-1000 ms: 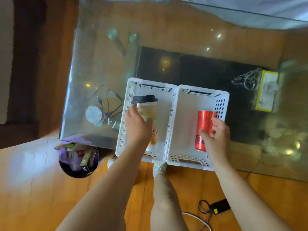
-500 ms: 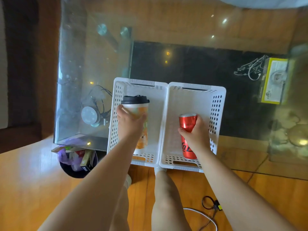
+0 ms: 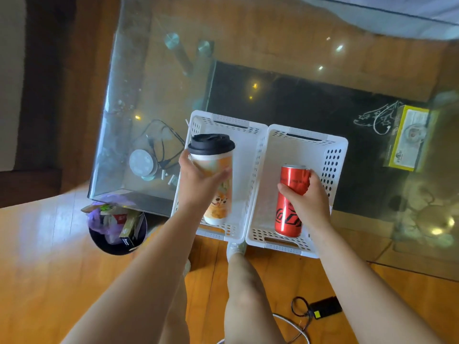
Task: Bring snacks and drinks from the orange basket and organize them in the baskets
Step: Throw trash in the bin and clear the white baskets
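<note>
Two white perforated baskets stand side by side at the near edge of a glass table. My left hand (image 3: 198,184) grips a tall paper cup (image 3: 218,189) with a black lid and an orange cartoon print, upright inside the left basket (image 3: 250,135). My right hand (image 3: 308,202) holds a slim red cola can (image 3: 289,209) upright near the front of the right basket (image 3: 332,155). Whether either drink touches the basket floor is unclear. The orange basket is out of view.
The glass table (image 3: 273,45) lies over a black mat (image 3: 298,105). A yellow box (image 3: 407,137) sits at the right, a round disc with cables (image 3: 142,161) at the left. A dark bin of rubbish (image 3: 116,227) stands on the wooden floor. My legs and a cable (image 3: 320,310) are below.
The can has moved from the right basket's right wall down towards its front. The cup has come upright and lower in the left basket. Both hands kept their grip.
</note>
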{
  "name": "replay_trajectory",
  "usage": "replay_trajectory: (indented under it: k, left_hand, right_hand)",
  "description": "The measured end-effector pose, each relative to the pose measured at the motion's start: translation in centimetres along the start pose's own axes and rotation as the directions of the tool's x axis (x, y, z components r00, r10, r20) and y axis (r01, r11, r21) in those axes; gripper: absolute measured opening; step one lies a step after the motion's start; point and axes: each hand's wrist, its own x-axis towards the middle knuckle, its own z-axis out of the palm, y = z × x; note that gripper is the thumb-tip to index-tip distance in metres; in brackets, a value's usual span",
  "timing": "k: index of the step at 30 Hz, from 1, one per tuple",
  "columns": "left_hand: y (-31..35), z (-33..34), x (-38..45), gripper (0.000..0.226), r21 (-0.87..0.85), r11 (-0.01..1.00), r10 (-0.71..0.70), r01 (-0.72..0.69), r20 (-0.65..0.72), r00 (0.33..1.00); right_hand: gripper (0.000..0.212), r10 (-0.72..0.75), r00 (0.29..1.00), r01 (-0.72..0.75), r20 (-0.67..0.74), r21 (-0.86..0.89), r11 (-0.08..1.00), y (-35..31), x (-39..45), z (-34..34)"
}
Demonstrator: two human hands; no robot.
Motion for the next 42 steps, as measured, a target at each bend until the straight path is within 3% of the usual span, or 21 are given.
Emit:
replay_trajectory:
  k: [3, 6, 9, 13, 16, 19, 22, 26, 33, 38, 42]
  left_hand:
    - [0.4, -2.0, -1.7, 0.094, -0.119, 0.992, 0.052, -0.044, 0.064, 0.997]
    - [0.5, -4.5, -3.6, 0.099, -0.187, 0.977, 0.122, -0.106, 0.078, 0.989]
    - [-0.3, -8.0, -5.4, 0.100, -0.239, 0.960, 0.159, -0.145, 0.043, 0.986]
    - [-3.5, -14.1, -7.3, 0.094, -0.314, 0.932, 0.176, -0.179, -0.035, 0.984]
    - [-6.8, -18.9, -8.0, 0.084, -0.280, 0.937, 0.178, -0.209, -0.130, 0.975]
    - [-10.8, -23.6, -8.0, 0.071, -0.281, 0.939, 0.147, -0.199, -0.197, 0.969]
    - [-15.6, -28.0, -7.8, 0.072, -0.309, 0.940, 0.060, -0.144, -0.265, 0.962]
    - [-21.9, -32.2, -6.4, 0.086, -0.334, 0.941, -0.058, -0.060, -0.331, 0.942]
    - [-29.7, -33.0, 0.1, 0.075, -0.320, 0.936, 0.011, -0.144, -0.384, 0.923]
    - [-34.3, -30.4, 4.6, 0.085, -0.302, 0.942, 0.017, -0.144, -0.385, 0.923]
    - [-36.2, -28.7, 5.9, 0.083, -0.291, 0.954, -0.031, -0.077, -0.351, 0.936]
  right_hand:
    - [0.050, -0.036, 0.999, 0.036, -0.004, 0.029, 0.999, -1.6, -1.5, -0.4]
    - [0.053, -0.039, 0.997, 0.035, 0.069, 0.069, 0.997, -3.4, -3.4, 0.0]
    - [0.067, -0.057, 0.989, 0.040, 0.139, 0.118, 0.992, -5.7, -5.8, 2.1]
    - [0.050, -0.100, 0.970, 0.040, 0.223, 0.262, 0.964, -8.1, -9.5, 7.4]
    - [0.044, -0.090, 0.937, -0.016, 0.337, 0.298, 0.955, -9.2, -12.2, 12.3]
    - [0.046, -0.028, 0.900, -0.093, 0.435, 0.254, 0.963, -9.8, -14.8, 17.7]
    - [0.031, 0.031, 0.881, -0.148, 0.472, 0.213, 0.966, -9.6, -17.1, 23.5]
    - [0.050, 0.147, 0.842, -0.238, 0.519, 0.112, 0.965, -8.1, -19.2, 30.5]
    - [0.054, 0.370, 0.781, -0.406, 0.502, -0.041, 0.913, -3.4, -15.8, 39.7]
    - [0.060, 0.441, 0.698, -0.444, 0.564, -0.142, 0.885, -0.8, -12.5, 43.4]
    - [0.072, 0.417, 0.729, -0.407, 0.542, -0.147, 0.902, 0.6, -11.1, 45.2]
